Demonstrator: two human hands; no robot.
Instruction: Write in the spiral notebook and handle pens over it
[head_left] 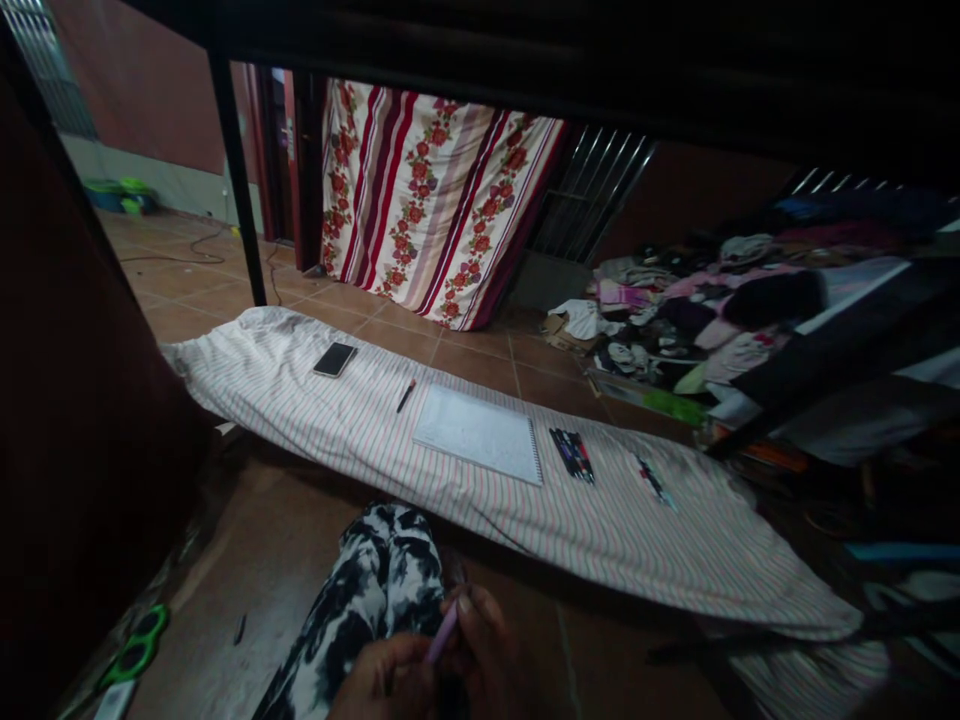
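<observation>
Both my hands are low at the bottom edge, above my knee in black-and-white patterned trousers (375,590). My left hand (382,680) and my right hand (487,655) are closed together around a thin pink pen (442,632), which sticks up between the fingers. In front of me a striped cloth (637,530) lies along the floor. On it rest a spiral notebook (480,432), a dark pen (406,396), a phone (334,359) and a bundle of pens (572,455).
A floral striped sheet (435,190) hangs at the back. A heap of clothes (720,310) fills the right side. A black metal post (236,170) stands left of the cloth. Green scissors (135,648) lie on the tiled floor at bottom left. A dark edge spans overhead.
</observation>
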